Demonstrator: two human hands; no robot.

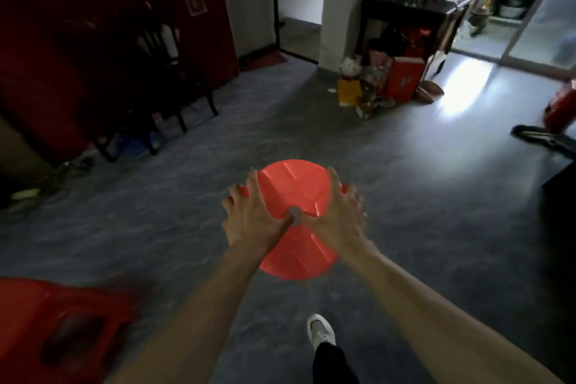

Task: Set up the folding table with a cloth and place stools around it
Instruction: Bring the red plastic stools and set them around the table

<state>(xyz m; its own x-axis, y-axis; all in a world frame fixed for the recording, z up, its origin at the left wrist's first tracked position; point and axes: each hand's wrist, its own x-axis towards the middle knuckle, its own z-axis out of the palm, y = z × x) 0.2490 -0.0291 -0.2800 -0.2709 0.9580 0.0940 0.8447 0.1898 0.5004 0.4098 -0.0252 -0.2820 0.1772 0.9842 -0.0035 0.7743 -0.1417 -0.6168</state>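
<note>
A round red plastic stool (296, 246), seen from above with a small hole in the middle of its seat, is held out over the grey floor. My left hand (254, 215) grips the seat's left side, thumb near the hole and fingers spread over the rim. Opposite it, my right hand (338, 217) grips the right side the same way. Another red stool (62, 327), blurred, shows at the bottom left. No folding table or cloth can be made out for certain.
A dark wooden chair (162, 78) stands against a red wall at the left. Boxes and bags (383, 84) crowd the floor under a dark side table by a white pillar. A red object (561, 106) sits at the right edge. My foot (321, 332) is on the floor below.
</note>
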